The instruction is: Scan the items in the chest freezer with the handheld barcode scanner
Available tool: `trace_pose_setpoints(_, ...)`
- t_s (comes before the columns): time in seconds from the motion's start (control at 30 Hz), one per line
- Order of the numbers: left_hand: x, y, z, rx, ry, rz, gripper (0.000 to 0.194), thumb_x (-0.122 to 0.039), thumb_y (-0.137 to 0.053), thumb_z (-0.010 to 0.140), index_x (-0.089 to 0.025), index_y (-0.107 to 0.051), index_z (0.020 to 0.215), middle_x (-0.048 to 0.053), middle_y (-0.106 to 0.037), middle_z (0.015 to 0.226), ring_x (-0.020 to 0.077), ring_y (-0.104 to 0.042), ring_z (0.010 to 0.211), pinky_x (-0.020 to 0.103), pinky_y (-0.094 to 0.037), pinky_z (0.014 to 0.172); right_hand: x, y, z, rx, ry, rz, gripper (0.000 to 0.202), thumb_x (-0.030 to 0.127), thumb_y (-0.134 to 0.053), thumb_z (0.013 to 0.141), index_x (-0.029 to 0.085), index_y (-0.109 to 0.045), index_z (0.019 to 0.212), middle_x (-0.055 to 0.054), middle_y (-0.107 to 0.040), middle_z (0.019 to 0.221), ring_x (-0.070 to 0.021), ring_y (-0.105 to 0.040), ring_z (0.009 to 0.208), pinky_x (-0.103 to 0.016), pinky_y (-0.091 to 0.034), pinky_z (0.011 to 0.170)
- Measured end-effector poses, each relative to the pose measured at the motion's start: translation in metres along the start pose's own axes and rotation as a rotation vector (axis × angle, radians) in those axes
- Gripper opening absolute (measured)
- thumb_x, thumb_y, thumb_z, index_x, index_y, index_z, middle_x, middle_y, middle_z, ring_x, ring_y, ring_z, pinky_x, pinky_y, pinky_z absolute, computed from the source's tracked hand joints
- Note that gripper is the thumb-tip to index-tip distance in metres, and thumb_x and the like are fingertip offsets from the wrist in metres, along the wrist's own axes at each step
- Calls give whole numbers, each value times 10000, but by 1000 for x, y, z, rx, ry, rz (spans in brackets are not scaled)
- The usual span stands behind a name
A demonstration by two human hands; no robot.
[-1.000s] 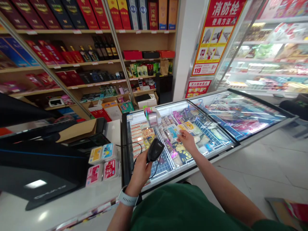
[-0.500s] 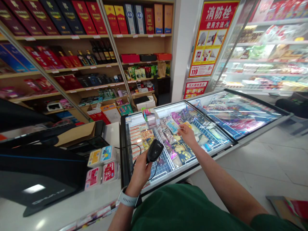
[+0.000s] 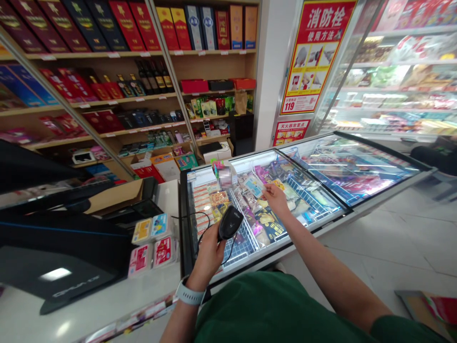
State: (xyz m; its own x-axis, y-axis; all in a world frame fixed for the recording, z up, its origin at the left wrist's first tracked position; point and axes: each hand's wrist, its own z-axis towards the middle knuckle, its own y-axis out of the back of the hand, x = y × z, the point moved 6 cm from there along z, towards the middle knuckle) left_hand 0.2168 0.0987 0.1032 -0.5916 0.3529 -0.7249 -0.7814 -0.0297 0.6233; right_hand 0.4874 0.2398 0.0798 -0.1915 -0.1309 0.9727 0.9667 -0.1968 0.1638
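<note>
My left hand [image 3: 211, 247], with a pale watch on its wrist, is closed around a black handheld barcode scanner [image 3: 230, 224]. The scanner's head tilts up and to the right above the glass-topped freezer, and its cable [image 3: 232, 250] hangs below. Over the same freezer, my right hand [image 3: 276, 198] pinches the right edge of a flat light-blue and white card-like piece [image 3: 254, 186]. This piece has a small yellow print, and I cannot tell its exact kind. A gap separates scanner and piece.
The chest freezer [image 3: 314, 224] holds wire baskets and bagged goods. To the left, several small plastic tubs [image 3: 159, 226] with coloured labels sit on the counter [image 3: 107, 305] beside a dark checkout terminal [image 3: 67, 267]. Shelves [image 3: 214, 52] of boxes and bottles stand behind.
Both hands keep their holds and have barely moved. The view has shifted slightly, so the counter, tubs and terminal appear a little further right.
</note>
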Motion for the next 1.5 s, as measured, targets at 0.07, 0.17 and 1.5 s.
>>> trace_pose_setpoints(0.07, 0, 0, -1, 3, 4, 0, 487, -99, -490, 817, -175, -472, 1297, 133, -578, 1272, 266, -538, 1191, 462, -408, 1029, 1, 0, -2, -2, 6, 3, 270, 352, -595, 750, 194, -580, 968, -14, -666, 784, -169, -655, 625, -333, -570, 623)
trace_pose_setpoints(0.17, -2, 0, -2, -2, -9, -4, 490, -103, -485, 822, -174, -460, 1306, 134, -574, 1281, 261, -536, 1198, 457, -406, 1033, 2, -1, -4, 4, 4, -2, 266, 343, -592, 751, 194, -581, 971, -12, -669, 783, -164, -655, 629, -324, -570, 622)
trace_pose_setpoints(1.5, 1, -6, 3, 2, -35, 22, 494, -124, -472, 835, -170, -428, 1325, 140, -567, 1266, 271, -530, 1189, 467, -408, 1017, -3, 1, -7, 6, -6, 24, 268, 366, -599, 751, 210, -577, 968, -2, -668, 761, -156, -656, 615, -320, -572, 636)
